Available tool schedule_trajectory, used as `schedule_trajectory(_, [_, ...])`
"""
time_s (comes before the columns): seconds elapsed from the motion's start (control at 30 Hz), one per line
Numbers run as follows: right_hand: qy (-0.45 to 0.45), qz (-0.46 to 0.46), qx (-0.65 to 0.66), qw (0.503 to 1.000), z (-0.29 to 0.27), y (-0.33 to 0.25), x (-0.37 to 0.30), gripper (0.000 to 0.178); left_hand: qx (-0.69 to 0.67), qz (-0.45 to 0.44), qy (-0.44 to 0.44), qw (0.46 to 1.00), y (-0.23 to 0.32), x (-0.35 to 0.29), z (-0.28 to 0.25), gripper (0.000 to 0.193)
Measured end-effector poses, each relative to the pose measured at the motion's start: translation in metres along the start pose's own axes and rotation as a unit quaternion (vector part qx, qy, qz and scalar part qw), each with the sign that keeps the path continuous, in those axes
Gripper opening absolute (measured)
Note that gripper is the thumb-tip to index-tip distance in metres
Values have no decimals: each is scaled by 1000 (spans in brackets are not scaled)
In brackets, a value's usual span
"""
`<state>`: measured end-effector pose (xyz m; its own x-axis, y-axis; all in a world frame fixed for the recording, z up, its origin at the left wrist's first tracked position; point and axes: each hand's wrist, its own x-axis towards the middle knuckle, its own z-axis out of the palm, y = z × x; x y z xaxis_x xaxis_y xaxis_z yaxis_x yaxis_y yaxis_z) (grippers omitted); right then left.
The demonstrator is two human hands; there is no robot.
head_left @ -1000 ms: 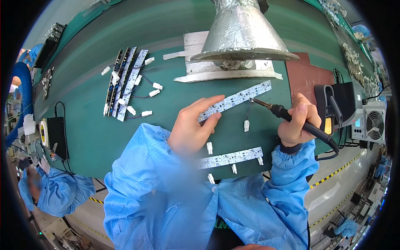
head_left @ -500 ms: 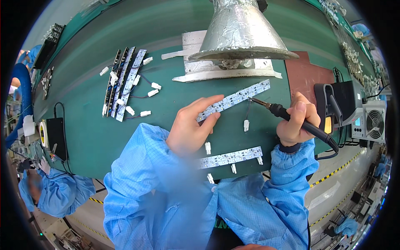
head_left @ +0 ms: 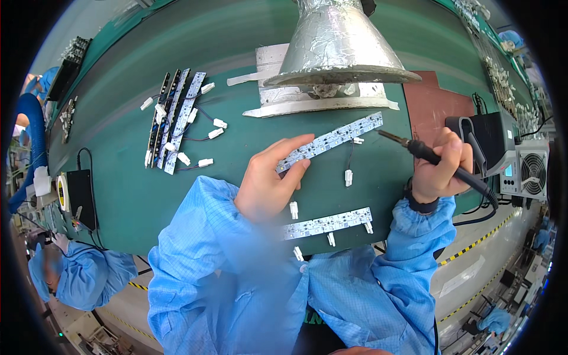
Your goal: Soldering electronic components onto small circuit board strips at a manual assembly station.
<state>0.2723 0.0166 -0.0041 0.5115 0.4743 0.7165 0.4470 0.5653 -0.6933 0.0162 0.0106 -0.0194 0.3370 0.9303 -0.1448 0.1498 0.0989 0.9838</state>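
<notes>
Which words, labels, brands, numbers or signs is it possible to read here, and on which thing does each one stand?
No text reads whole.
Held strip: printed marks, too small to read.
Grey box: blue screen, too small to read.
Dark clothing: green lettering, partly covered.

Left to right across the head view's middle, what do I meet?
Blue hose, small black box, group of circuit strips, left hand holding another strip, right hand holding a soldering iron, grey fan unit.
</notes>
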Motion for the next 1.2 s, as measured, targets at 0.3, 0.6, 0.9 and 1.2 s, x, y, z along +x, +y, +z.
schedule_trajectory(0.3, [-11,24,-43,999,-9,15,8,37,9,-27,24,999,0,-2,1,37])
schedule_trajectory(0.6, [-13,4,-37,999,-1,21,9,36,32,-30,36,998,0,-3,3,37])
schedule_trajectory(0.9, [-32,-6,-20,999,-6,31,6,36,30,-27,32,999,-2,-3,4,37])
schedule_trajectory(1.2, [-35,-4,-8,999,-6,33,6,37,32,-26,31,999,-4,-3,3,37])
